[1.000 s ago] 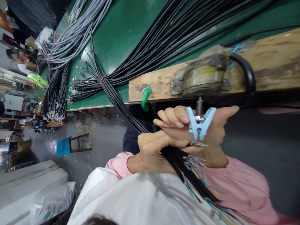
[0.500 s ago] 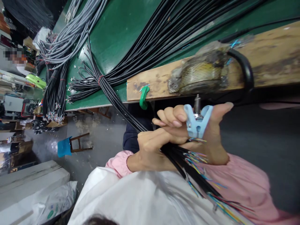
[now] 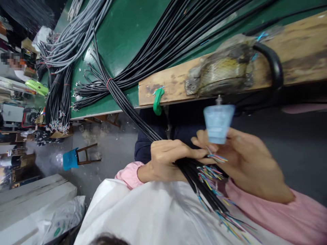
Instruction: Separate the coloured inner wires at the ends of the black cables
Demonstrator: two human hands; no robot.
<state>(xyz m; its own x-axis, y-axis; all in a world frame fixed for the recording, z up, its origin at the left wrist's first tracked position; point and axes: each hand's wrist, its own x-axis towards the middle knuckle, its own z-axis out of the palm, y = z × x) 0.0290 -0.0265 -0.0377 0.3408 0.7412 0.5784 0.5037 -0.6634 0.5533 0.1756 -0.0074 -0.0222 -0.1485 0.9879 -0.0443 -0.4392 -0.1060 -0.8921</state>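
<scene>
The left hand (image 3: 166, 160) was clenched tight around a bundle of black cables (image 3: 143, 122) that ran down from the green table (image 3: 127, 34) across the person's lap. Thin coloured wires (image 3: 217, 158) fanned out of the cut ends of the bundle, just beyond the fist. The right hand (image 3: 245, 166), blurred, had its fingers drawn narrow and pinched a few of these coloured wires right beside the left thumb. Just above the right fingertips sat a pale blue plastic piece (image 3: 218, 123), also blurred, on a short metal stem under a grimy taped block (image 3: 224, 71). The block was fixed to a wooden board (image 3: 168, 86) along the table edge. A green clip (image 3: 157, 102) hung off the board's left end. More black and grey cables (image 3: 76, 37) lay in tied bunches on the table
</scene>
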